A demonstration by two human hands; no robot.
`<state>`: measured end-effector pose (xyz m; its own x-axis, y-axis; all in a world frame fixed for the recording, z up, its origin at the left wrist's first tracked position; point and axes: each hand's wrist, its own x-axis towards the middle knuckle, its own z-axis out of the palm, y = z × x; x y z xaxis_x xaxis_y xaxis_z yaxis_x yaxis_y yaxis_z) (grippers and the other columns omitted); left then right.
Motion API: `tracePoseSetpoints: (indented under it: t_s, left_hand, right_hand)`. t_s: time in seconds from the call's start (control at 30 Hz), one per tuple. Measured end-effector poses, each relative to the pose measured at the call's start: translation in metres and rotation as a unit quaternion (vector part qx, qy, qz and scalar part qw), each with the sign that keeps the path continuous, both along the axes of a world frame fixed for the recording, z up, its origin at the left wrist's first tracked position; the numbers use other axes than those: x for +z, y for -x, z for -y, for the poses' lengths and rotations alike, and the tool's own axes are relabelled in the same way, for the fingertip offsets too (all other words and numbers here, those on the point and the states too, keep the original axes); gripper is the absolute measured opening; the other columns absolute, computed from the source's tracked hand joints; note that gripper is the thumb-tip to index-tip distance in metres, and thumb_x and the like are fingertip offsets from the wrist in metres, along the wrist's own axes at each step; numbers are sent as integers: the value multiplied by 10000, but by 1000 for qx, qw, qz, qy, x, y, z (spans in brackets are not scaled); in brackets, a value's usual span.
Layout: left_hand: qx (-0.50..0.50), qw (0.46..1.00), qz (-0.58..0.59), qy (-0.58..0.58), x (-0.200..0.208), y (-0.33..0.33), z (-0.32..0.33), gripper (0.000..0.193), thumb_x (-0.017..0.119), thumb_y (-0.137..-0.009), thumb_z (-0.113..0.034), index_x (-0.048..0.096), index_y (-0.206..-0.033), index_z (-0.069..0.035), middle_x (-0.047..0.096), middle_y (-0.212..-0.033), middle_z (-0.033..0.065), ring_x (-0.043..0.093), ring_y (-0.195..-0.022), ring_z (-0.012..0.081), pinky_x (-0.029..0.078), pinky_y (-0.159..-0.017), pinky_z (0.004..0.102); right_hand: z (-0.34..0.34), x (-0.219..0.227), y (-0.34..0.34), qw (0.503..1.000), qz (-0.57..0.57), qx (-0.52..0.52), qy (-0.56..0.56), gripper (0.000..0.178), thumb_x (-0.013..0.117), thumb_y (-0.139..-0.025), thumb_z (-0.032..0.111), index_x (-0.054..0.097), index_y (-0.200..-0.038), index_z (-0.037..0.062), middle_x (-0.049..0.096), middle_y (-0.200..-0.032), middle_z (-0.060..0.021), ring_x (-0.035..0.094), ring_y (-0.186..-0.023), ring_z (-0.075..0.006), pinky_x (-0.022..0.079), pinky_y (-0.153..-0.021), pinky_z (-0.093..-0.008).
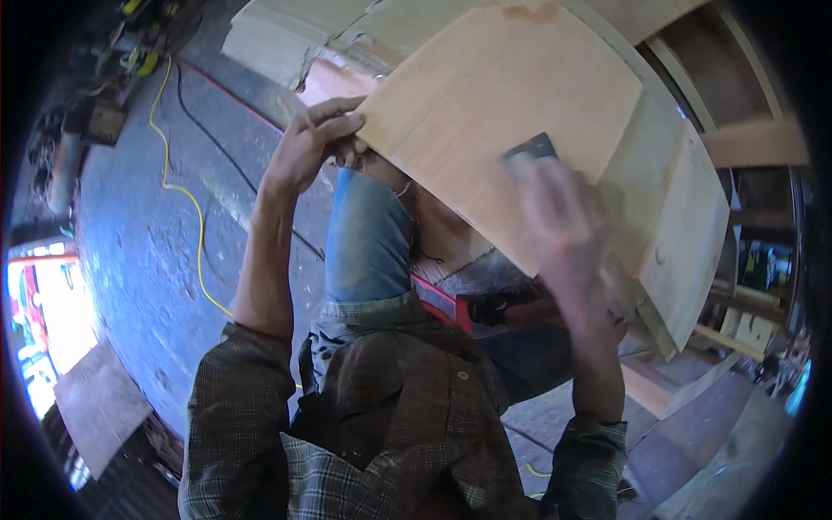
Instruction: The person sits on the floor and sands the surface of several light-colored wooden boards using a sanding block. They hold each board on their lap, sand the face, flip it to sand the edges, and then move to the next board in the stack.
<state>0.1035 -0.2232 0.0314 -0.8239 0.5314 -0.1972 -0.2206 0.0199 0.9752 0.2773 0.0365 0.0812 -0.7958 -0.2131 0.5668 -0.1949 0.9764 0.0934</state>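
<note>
A pale wooden panel (494,95) lies tilted in front of me over my lap. My left hand (314,143) grips its left corner, thumb on top and fingers bent under the edge. Over the panel's right part is my right hand (563,212), smeared by motion. Its fingers hold a dark, thin, square-cornered piece (530,149) flat against the wood; it looks like sandpaper, though blur hides its detail. Below and right of the panel, further light boards (685,234) stick out, partly covered by it.
A yellow cord (186,192) and a dark cable (201,130) run across the grey floor at left. Wooden shelving (763,165) stands at the right. More pale boards (286,39) lie beyond the panel. A brown sheet (100,407) leans at lower left.
</note>
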Motion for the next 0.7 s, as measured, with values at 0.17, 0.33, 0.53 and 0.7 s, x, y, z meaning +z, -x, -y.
tracePoseSetpoints:
  t_s: [0.17, 0.33, 0.53, 0.7]
  left_hand:
    - [115, 990, -3, -81, -28, 34, 25, 274, 623, -945, -205, 664, -1098, 18, 668, -786, 15, 568, -561, 50, 449, -520, 182]
    - [194, 919, 188, -288, -20, -33, -23, 350, 591, -967, -203, 536, -1233, 19, 649, -1041, 102, 636, -978, 199, 515, -870, 333]
    - [180, 943, 176, -217, 2, -120, -74, 568, 532, -985, -106, 248, -1471, -38, 464, -1387, 138, 489, -1277, 239, 409, -1074, 400]
    - [120, 950, 158, -240, -3, -110, -63, 603, 583, -950, -71, 253, -1452, -17, 475, -1367, 167, 491, -1276, 258, 436, -1058, 403]
  right_hand:
    - [42, 11, 22, 973, 158, 164, 39, 326, 704, -720, 113, 674, -1043, 81, 581, -1006, -48, 572, -1000, -240, 458, -890, -419]
    - [-53, -1, 52, 981, 12, -57, 187, 379, 667, -845, 84, 663, -1225, 87, 605, -1158, -138, 578, -1088, -301, 436, -975, -437]
    - [-189, -34, 109, 894, -67, -253, 364, 508, 422, -1011, 322, 422, -1464, 90, 530, -1383, -215, 505, -1279, -359, 394, -1053, -402]
    - [-222, -36, 110, 920, -26, -219, 325, 611, 506, -943, 420, 459, -1427, 50, 576, -1322, -238, 556, -1218, -383, 423, -1021, -411]
